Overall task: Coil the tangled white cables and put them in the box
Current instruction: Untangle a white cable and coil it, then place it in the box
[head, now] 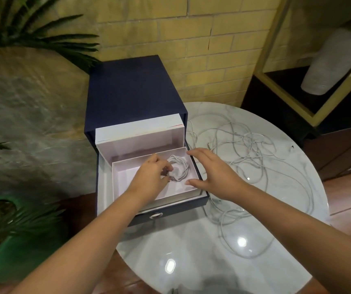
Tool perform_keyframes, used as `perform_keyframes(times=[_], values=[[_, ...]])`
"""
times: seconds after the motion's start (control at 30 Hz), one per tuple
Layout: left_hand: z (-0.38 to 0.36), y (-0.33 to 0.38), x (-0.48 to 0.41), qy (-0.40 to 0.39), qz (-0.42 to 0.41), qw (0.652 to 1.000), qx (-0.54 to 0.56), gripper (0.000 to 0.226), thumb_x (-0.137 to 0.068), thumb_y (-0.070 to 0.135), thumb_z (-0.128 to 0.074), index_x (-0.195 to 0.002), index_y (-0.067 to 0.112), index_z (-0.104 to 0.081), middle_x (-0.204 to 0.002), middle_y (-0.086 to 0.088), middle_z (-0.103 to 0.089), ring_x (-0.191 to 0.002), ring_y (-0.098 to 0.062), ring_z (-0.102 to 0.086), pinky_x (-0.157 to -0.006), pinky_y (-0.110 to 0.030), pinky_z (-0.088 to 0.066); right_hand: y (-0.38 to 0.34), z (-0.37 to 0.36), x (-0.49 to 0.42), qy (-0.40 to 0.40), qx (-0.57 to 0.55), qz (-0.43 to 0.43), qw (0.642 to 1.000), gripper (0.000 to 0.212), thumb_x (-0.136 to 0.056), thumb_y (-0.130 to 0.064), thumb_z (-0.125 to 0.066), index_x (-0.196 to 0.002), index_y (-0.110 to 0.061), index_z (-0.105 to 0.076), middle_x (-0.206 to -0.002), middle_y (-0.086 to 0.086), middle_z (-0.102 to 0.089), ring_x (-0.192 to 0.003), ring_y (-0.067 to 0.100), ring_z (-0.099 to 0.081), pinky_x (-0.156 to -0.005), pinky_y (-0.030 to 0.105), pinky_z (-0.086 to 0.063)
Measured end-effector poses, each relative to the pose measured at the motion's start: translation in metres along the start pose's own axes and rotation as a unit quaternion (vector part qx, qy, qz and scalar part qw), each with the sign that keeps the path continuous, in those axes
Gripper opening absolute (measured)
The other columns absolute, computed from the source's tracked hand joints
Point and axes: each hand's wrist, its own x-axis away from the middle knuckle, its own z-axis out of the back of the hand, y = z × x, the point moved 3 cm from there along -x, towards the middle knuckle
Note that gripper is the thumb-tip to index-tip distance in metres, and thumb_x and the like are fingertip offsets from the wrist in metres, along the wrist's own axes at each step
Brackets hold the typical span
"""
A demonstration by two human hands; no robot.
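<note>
Left hand (pixel 151 177) fingers pinched on coiled cable (pixel 180 169) inside box (pixel 200 195); right hand (pixel 215 177) spread, empty. Tangled cables (pixel 253 149): light, limp, springy; grip mid-loops

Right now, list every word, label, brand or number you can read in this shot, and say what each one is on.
No text can be read in this view.
Oval metal plate on the front of the dark blue box: it may carry a mark, but it is too small and blurred to read.
White inner tray, coiled white cable and marble table: no print visible.
</note>
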Motion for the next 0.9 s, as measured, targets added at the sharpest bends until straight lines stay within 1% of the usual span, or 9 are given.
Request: perform_keyframes(times=[0.07, 0.17, 0.2, 0.27, 0.33, 0.5, 0.57, 0.7, 0.9], values=[[0.0004, -0.0019, 0.0013, 0.001, 0.001, 1.000, 0.002, 0.020, -0.081, 0.009, -0.073, -0.099, 0.017, -0.070, -0.097, 0.009, -0.049, -0.078, 0.003, -0.046, -0.074, -0.001, -0.033, 0.0003, 0.0005, -0.0009, -0.004, 0.009, 0.003, 1.000, 0.073, -0.081, -0.042, -0.072, -0.142, -0.024, -0.037, -0.144, -0.007, -0.039, -0.126, 0.012, -0.042, -0.099, 0.017, -0.032], [0.0025, -0.0030, 0.0018, 0.005, 0.002, 1.000, 0.004, 0.022, -0.081, 0.010, -0.073, -0.102, 0.017, -0.070, -0.101, 0.008, -0.052, -0.082, -0.002, -0.048, -0.072, 0.000, -0.032, 0.0008, 0.0001, -0.0028, -0.013, 0.022, 0.013, 1.000, 0.072, -0.081, -0.047, -0.070, -0.142, -0.025, -0.037, -0.145, -0.008, -0.039, -0.128, 0.012, -0.041, -0.103, 0.023, -0.034], [0.0026, -0.0027, 0.0015, 0.007, 0.001, 1.000, 0.002, 0.024, -0.081, 0.011, -0.073, -0.104, 0.018, -0.070, -0.103, 0.007, -0.054, -0.084, -0.005, -0.050, -0.074, -0.003, -0.033, 0.0016, -0.0002, -0.0032, -0.015, 0.026, 0.015, 0.999, 0.073, -0.081, -0.048, -0.070, -0.142, -0.025, -0.037, -0.145, -0.008, -0.038, -0.128, 0.013, -0.041, -0.105, 0.025, -0.035], [0.0018, -0.0009, 0.0003, 0.011, 0.001, 1.000, -0.005, 0.028, -0.081, 0.013, -0.073, -0.107, 0.020, -0.069, -0.107, 0.004, -0.056, -0.090, -0.011, -0.055, -0.082, -0.017, -0.042, 0.0029, -0.0004, -0.0038, -0.017, 0.034, 0.018, 0.999, 0.073, -0.081, -0.051, -0.068, -0.142, -0.025, -0.037, -0.146, -0.008, -0.038, -0.129, 0.014, -0.041, -0.106, 0.029, -0.037], [0.0006, 0.0017, -0.0012, 0.015, 0.008, 1.000, -0.009, 0.027, -0.081, 0.015, -0.073, -0.108, 0.021, -0.069, -0.107, 0.004, -0.057, -0.092, -0.014, -0.058, -0.086, -0.027, -0.047, 0.0036, -0.0009, -0.0037, -0.016, 0.034, 0.020, 0.999, 0.074, -0.080, -0.053, -0.068, -0.142, -0.025, -0.038, -0.146, -0.008, -0.038, -0.129, 0.014, -0.041, -0.107, 0.030, -0.036], [-0.0024, 0.0016, -0.0035, 0.020, 0.016, 1.000, -0.013, 0.021, -0.082, 0.017, -0.073, -0.103, 0.020, -0.070, -0.103, 0.007, -0.055, -0.084, -0.009, -0.052, -0.084, -0.029, -0.048, 0.0051, -0.0021, -0.0035, -0.014, 0.033, 0.017, 0.999, 0.075, -0.080, -0.054, -0.067, -0.142, -0.024, -0.038, -0.147, -0.008, -0.037, -0.130, 0.013, -0.039, -0.108, 0.029, -0.036], [-0.0025, 0.0009, -0.0027, 0.021, 0.014, 1.000, -0.017, 0.021, -0.082, 0.019, -0.073, -0.103, 0.021, -0.069, -0.104, 0.008, -0.055, -0.084, -0.008, -0.051, -0.084, -0.030, -0.048, 0.0055, -0.0021, -0.0038, -0.017, 0.033, 0.015, 0.999, 0.076, -0.080, -0.056, -0.066, -0.142, -0.023, -0.037, -0.147, -0.009, -0.037, -0.131, 0.012, -0.038, -0.108, 0.028, -0.035], [-0.0018, -0.0014, -0.0009, 0.027, 0.014, 0.999, -0.019, 0.021, -0.081, 0.020, -0.074, -0.101, 0.023, -0.070, -0.104, 0.008, -0.056, -0.089, -0.014, -0.056, -0.084, -0.035, -0.050, 0.0061, -0.0029, -0.0040, -0.019, 0.036, 0.012, 0.999, 0.071, -0.083, -0.060, -0.060, -0.141, -0.022, -0.042, -0.148, -0.009, -0.036, -0.132, 0.010, -0.037, -0.108, 0.029, -0.035], [0.0021, -0.0031, -0.0001, 0.021, 0.025, 0.999, -0.023, 0.020, -0.081, 0.021, -0.074, -0.101, 0.025, -0.070, -0.105, 0.009, -0.056, -0.093, -0.016, -0.056, -0.085, -0.039, -0.050, 0.0054, -0.0052, -0.0044, -0.018, 0.054, 0.013, 0.998, 0.065, -0.087, -0.058, -0.055, -0.141, -0.022, -0.045, -0.147, -0.008, -0.034, -0.129, 0.014, -0.039, -0.104, 0.030, -0.038]])
